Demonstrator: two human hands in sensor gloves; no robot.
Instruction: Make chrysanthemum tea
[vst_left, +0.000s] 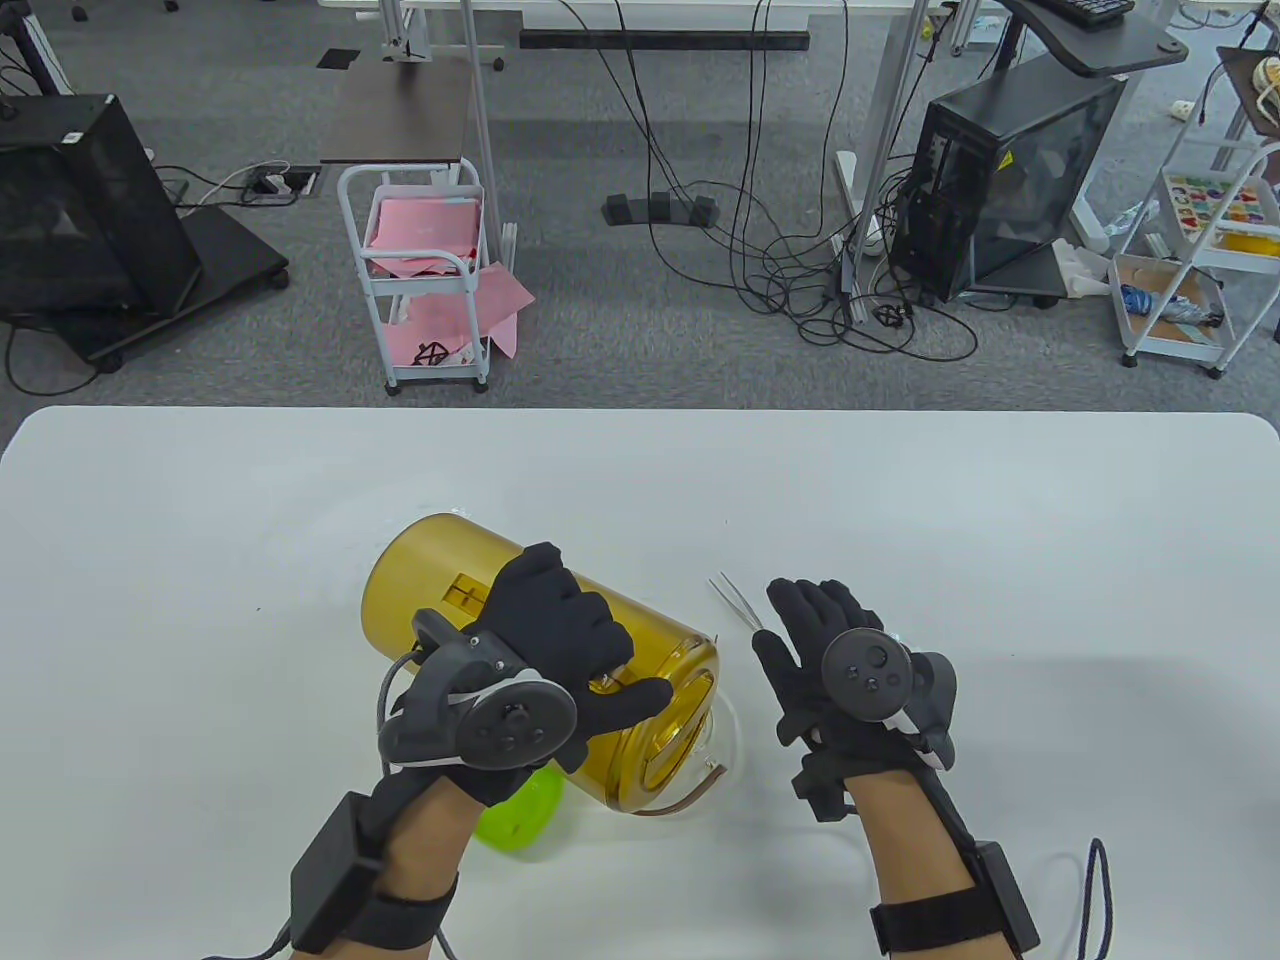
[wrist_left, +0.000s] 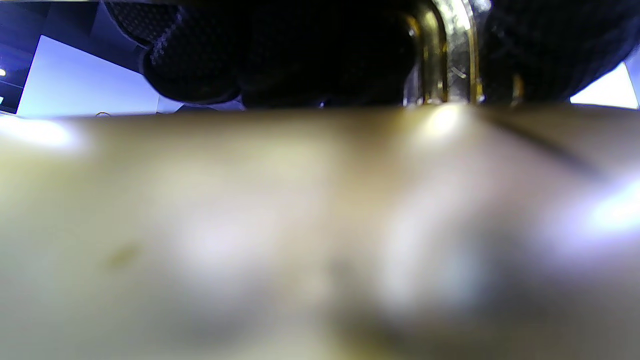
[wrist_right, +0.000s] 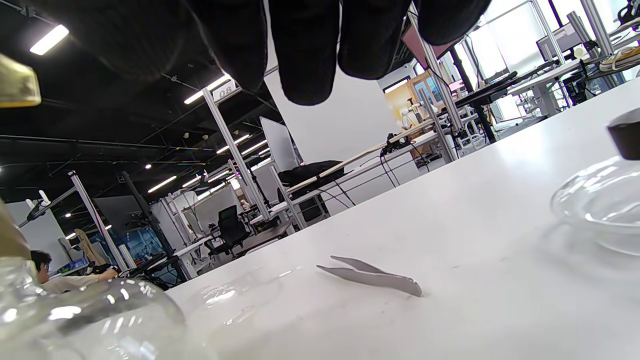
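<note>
My left hand (vst_left: 560, 640) grips a large amber jar (vst_left: 450, 590) and holds it tilted on its side. The jar's open mouth points down to the right, over a clear glass teapot (vst_left: 728, 745) with a brown handle. The left wrist view is filled by the blurred jar wall (wrist_left: 300, 225), with my fingers (wrist_left: 280, 55) curled over it. Metal tweezers (vst_left: 735, 600) (wrist_right: 372, 276) lie on the white table. My right hand (vst_left: 805, 620) hovers just above them with straight fingers (wrist_right: 305, 50), holding nothing. The teapot's glass body (wrist_right: 75, 310) shows at that view's lower left.
A green lid (vst_left: 520, 815) lies on the table under my left wrist. A glass lid with a dark knob (wrist_right: 600, 205) sits to the right of the tweezers. The table edge (vst_left: 640, 412) runs along the far side, with carts and cables on the floor behind.
</note>
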